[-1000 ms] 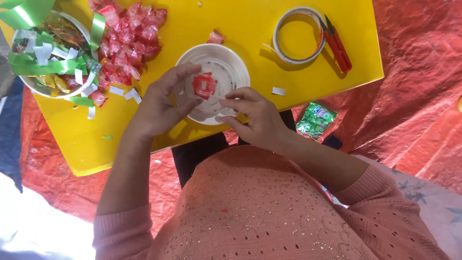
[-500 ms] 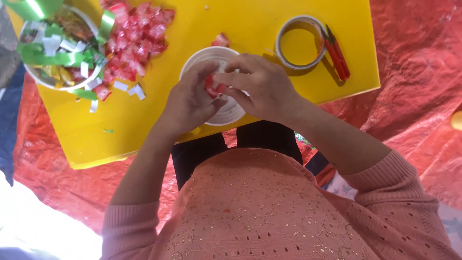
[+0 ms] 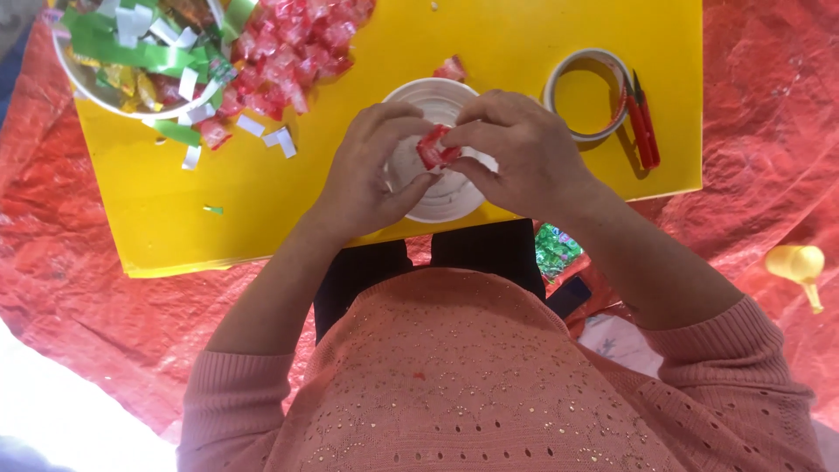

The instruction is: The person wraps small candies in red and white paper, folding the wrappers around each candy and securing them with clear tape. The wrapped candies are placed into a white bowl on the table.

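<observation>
**— What are you working on, and where?**

— I sit at a low yellow table (image 3: pixel 350 210) that stands on a red plastic sheet (image 3: pixel 105 288) spread over the floor. At the centre of the table is a white round dish (image 3: pixel 446 197). At 11 o'clock from it lies a heap of red wrapped pieces (image 3: pixel 293 48), and further out at 10 o'clock a white bowl (image 3: pixel 83 87) with green and white paper strips. At 2 o'clock are a roll of tape (image 3: pixel 587 96) and, just beside it, small red scissors (image 3: pixel 644 122). A yellow funnel-like thing (image 3: pixel 800 265) lies on the sheet at 3 o'clock.

**— And your hands?**

— My left hand (image 3: pixel 371 170) and right hand (image 3: pixel 520 149) meet over the dish. Both are curled, fingertips pinched on one small red piece (image 3: pixel 434 147) held just above the dish.

**— Anything you can't make out?**

— The bowl and the heap are cut off by the top edge. My hands cover much of the dish, and my fingers hide most of the piece. A green shiny packet (image 3: pixel 552 249) at 5 o'clock shows only partly, behind my right forearm.

**— What differs from half a second ago?**

— My right hand then lay across the dish and covered the piece almost wholly; now it has drawn back to the right and the piece shows between my fingertips. The view has also shifted, so the table sits lower and more centred.
</observation>
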